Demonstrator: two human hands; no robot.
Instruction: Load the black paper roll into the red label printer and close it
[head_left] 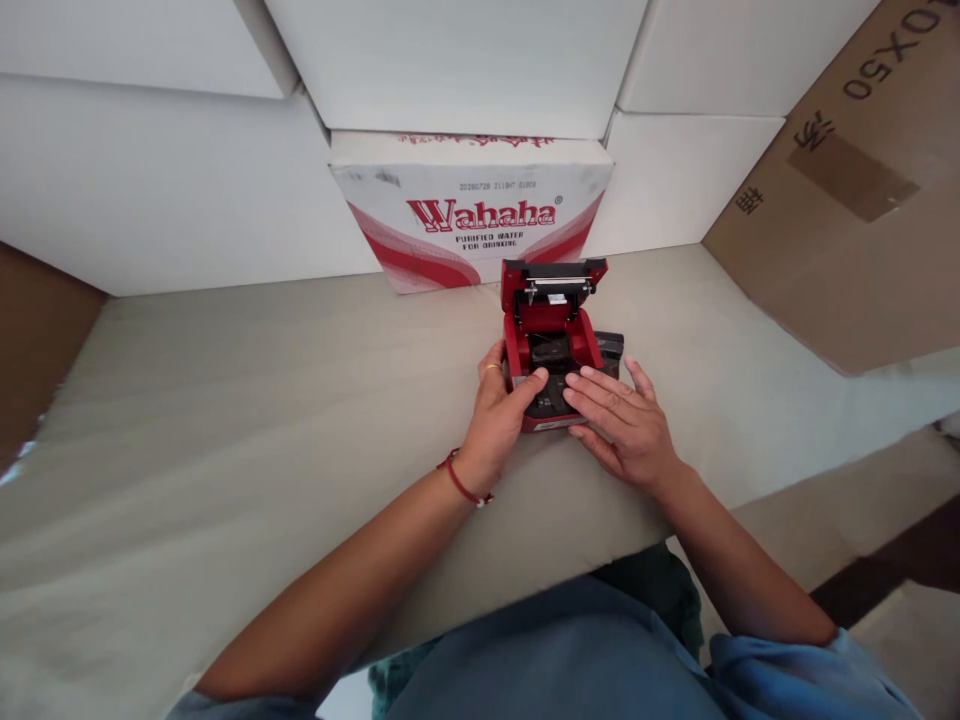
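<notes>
A small red and black device point(512, 345), like a portable printer, sits on the pale table with its lid point(555, 270) raised. Inside the lid a roller shows, and a dark hollow lies below it. My left hand point(499, 405) grips the device's left side, thumb on the black front panel and fingers around the side. My right hand point(626, 425) rests its fingertips on the right part of that panel, fingers stretched out and slightly apart. Behind its right side is a black object point(611, 345), partly hidden by the device and my right hand.
A white and red Wahaha water carton point(480, 215) stands just behind the device, with white boxes point(465, 60) stacked around it. A large brown cardboard box point(855, 200) is at the right, and a brown edge point(41, 340) shows at the far left. The cloth-covered table point(262, 420) ends near my body.
</notes>
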